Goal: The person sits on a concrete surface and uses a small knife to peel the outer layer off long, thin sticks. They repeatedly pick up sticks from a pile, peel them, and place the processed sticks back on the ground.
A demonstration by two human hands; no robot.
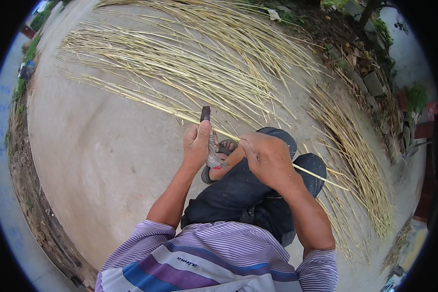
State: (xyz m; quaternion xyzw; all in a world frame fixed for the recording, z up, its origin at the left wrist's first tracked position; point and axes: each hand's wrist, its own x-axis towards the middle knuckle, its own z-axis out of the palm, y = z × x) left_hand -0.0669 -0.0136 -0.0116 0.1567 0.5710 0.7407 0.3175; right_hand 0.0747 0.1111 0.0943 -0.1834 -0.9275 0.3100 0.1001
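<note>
And here's the long pale stalk (228,136), running slantwise in front of the person, from the upper left down between the two hands and out at the lower right, over the knees. The right hand (267,158) has it pinched firmly, thumb and fingers closed around it, back of the hand uppermost. Over to the left hand (195,146): fist closed on a dark flat tool (205,113), thumb up along it, its blunt end poking up above the thumb. The stalk crosses right there, at the tool and thumb; whether the left fingers grip the stalk too, I can't tell. Crumpled clear plastic (214,156) hangs just below, beside that fist.

Under the hands, dark trousers (228,194) with the knees bent to the right, and a strapped sandal (208,175) on the ground. Closest in, a purple-and-white striped shirt (228,231).

Farther out, loose yellowish stalks (170,63) fan across the concrete ground (102,160), and to the right lies a browner bundle of stalks (350,141). Beyond them, upper right, a littered earth bank (345,53) with a grey block (373,83).
</note>
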